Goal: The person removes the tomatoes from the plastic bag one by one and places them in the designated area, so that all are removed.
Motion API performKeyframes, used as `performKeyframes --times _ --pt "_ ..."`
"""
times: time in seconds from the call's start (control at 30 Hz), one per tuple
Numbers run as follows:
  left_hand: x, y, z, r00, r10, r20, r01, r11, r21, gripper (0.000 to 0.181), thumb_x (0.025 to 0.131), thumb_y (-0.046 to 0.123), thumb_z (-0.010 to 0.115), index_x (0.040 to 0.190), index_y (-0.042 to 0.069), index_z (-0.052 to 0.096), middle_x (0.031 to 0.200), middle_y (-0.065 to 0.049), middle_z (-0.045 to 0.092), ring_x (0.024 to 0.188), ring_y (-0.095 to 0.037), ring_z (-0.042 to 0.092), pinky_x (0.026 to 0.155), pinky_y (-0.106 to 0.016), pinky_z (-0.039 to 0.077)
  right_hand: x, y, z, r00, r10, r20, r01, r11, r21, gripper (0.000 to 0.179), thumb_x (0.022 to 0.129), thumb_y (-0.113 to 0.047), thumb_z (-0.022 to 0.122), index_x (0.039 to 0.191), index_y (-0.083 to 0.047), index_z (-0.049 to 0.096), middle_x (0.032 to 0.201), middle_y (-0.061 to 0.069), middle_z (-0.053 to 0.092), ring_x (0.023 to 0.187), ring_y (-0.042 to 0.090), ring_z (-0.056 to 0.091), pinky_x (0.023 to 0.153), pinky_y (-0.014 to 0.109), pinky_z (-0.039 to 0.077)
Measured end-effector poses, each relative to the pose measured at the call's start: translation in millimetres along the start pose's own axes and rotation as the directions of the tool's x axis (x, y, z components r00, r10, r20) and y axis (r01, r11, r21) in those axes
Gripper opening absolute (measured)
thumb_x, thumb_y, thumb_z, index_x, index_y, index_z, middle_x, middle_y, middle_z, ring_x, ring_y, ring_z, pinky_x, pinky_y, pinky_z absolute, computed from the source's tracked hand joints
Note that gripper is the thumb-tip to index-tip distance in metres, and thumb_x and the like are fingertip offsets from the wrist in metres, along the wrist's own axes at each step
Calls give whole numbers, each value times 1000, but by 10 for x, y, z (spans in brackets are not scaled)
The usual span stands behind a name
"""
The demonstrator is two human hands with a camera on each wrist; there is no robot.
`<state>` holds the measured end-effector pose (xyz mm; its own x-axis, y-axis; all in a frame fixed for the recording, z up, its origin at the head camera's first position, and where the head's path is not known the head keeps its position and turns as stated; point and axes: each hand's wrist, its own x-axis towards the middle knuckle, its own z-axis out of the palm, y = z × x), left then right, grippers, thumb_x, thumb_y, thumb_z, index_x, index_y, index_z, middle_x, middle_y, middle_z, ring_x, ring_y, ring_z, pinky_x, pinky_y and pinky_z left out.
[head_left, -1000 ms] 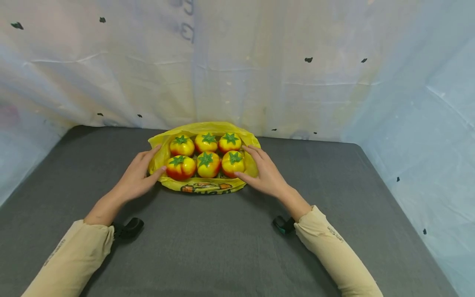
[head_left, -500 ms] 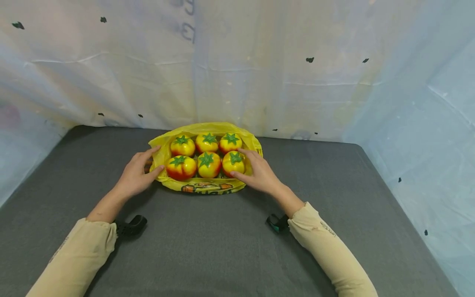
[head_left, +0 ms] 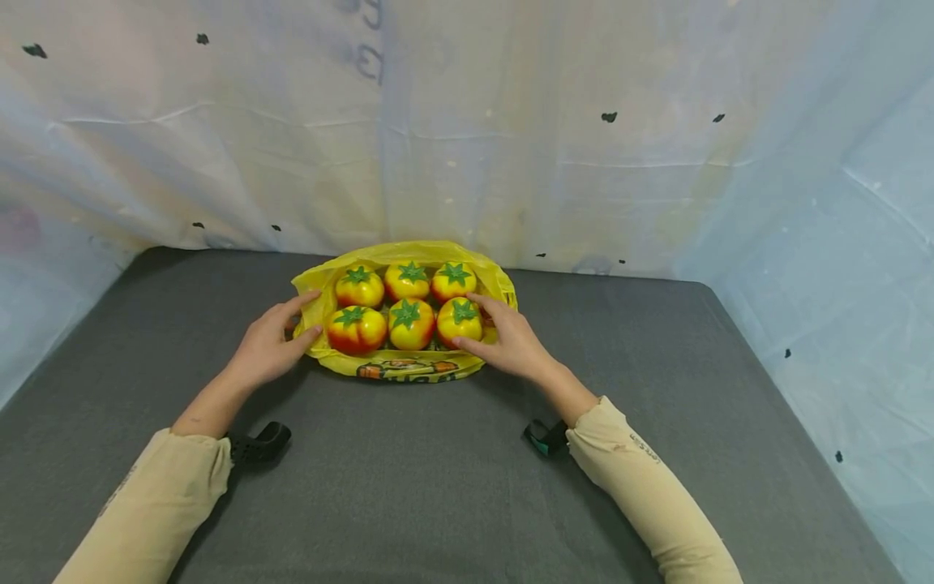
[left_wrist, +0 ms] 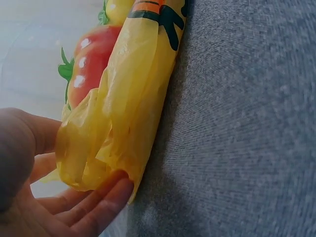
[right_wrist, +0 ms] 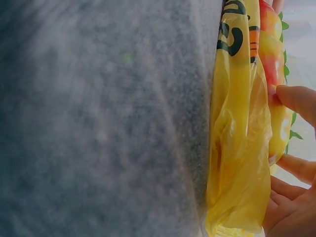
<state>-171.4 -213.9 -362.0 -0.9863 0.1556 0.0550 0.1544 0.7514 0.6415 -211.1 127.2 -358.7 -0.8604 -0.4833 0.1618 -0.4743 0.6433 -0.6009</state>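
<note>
Thin yellow plastic carrier bag point(head_left: 394, 251), oblong, printed in orange and dark lettering on its near side: one, mouth upward, set toward the far edge of a dark grey cloth-covered table point(head_left: 409, 487), its long axis running left to right across the person's front. Contents: six glossy yellow-and-red tomatoes with green star-shaped leaves point(head_left: 411, 331), two rows of three. Bare left hand point(head_left: 266, 349), beige-sleeved: at the bag's left end, which lies to the right of the palm; thumb and forefinger spread apart at the rim, the other fingers outside against the plastic, so that the end sits between them; how firmly, I cannot tell from here. Bare right hand point(head_left: 514, 345), likewise sleeved: at the opposite end, reaching in over the rim. Key relation: the front right tomato point(head_left: 451, 324) lies directly left of this palm, thumb on its near side, forefinger on its far side, the two apart by the fruit's own breadth. The right hand is plainly the nearer to it; a lift would, I judge, depend on that near-to-far span, with the left hand steadying the bag.
</note>
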Motion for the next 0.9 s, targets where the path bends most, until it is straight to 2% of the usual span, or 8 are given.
performKeyframes --times 0.1,0.33,0.7,0.9 --pt "2 10 5 1000 -3 -1 3 1000 -2 57 99 21 51 149 3 30 133 -34 41 107 -46 48 75 -52 45 -3 -5 3 1000 4 -3 -3 1000 12 69 87 -32 71 144 -8 41 140 14 49 119 28 56 97 40 47" --pt "-4 32 13 1000 -16 3 16 999 -31 59 98 17 51 150 3 27 145 -34 30 115 -53 44 83 -60 44 -19 -12 -6 999 22 -29 -21 998 56 68 86 -30 72 143 -8 44 140 14 49 118 30 58 96 39 48" --pt "0 9 28 999 -20 -25 19 999 -39 58 98 15 51 149 2 29 142 -36 32 116 -53 43 88 -62 41 -26 -69 -82 994 91 -57 -86 993 83 69 86 -35 72 144 -12 43 143 11 48 119 29 57 97 40 48" --pt "-11 23 24 999 -22 -30 21 999 -42 58 98 16 51 150 2 28 140 -36 34 115 -54 44 87 -62 42 -10 -89 -157 993 98 -66 -92 991 93 68 86 -34 72 144 -12 43 136 12 53 119 28 58 97 40 47"
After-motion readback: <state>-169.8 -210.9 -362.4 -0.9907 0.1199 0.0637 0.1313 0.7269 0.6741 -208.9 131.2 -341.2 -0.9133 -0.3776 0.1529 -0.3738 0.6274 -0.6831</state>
